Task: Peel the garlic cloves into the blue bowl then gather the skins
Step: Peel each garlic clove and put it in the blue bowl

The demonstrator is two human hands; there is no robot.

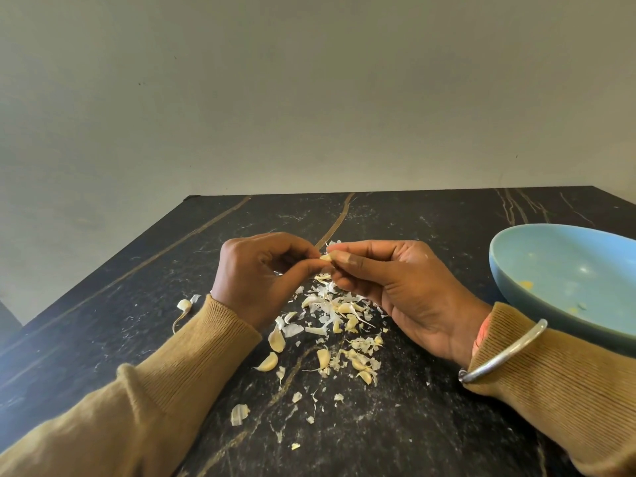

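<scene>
Dark, veined stone forms the surface (413, 442), and it fills the lower part of the view. Nearest the camera, two ribbed tan sleeves come in from the bottom corners, the left sleeve (137, 407) and the right sleeve (568, 390). The right one has a metal bangle (506, 352) round its cuff. Between the sleeves a pale flake of skin (239, 414) lies alone. Just beyond it several loose cloves (277, 340) rest among a scatter of papery skins (323, 304) that spreads toward the hands. One more clove with a thin tail (183, 305) sits apart, just beside the left cuff.

Above the scatter, the left grip (254, 273) and the right grip (395, 280) meet fingertip to fingertip. Both pinch one small garlic clove (326, 257), which is held clear of the surface. The other fingers of each grip are curled in.

To the right, behind the right wrist, stands the blue bowl (568, 249), partly cut off by the picture's edge. A few small yellowish bits lie inside it, too small to identify. Past the surface's far edge rises a plain pale wall (309, 98).
</scene>
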